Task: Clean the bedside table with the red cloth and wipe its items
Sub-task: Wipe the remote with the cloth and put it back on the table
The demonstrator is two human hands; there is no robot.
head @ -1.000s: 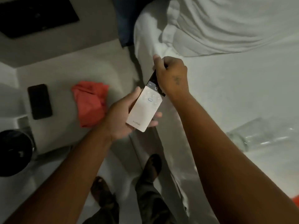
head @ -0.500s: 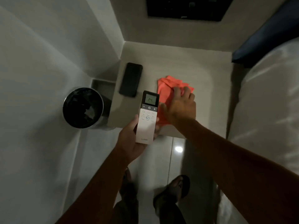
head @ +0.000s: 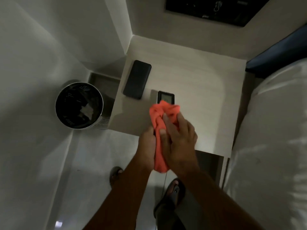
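Note:
The red cloth (head: 162, 117) is bunched over the white remote (head: 166, 97), of which only the dark display end shows above the cloth. My right hand (head: 178, 140) presses the cloth against the remote. My left hand (head: 147, 143) grips the remote's lower end from underneath, mostly hidden by the cloth. Both hands hover over the front edge of the pale bedside table (head: 199, 83). A black phone (head: 137, 79) lies flat at the table's left side.
A round black bin (head: 78, 105) stands on the floor left of the table. The white bed (head: 274, 130) runs along the right. A dark panel (head: 216, 9) is on the wall behind. My sandalled feet (head: 172, 191) stand below.
My right hand has picked the red cloth up off the table and brought it onto the remote held in my left hand. The cloth now covers most of the remote.

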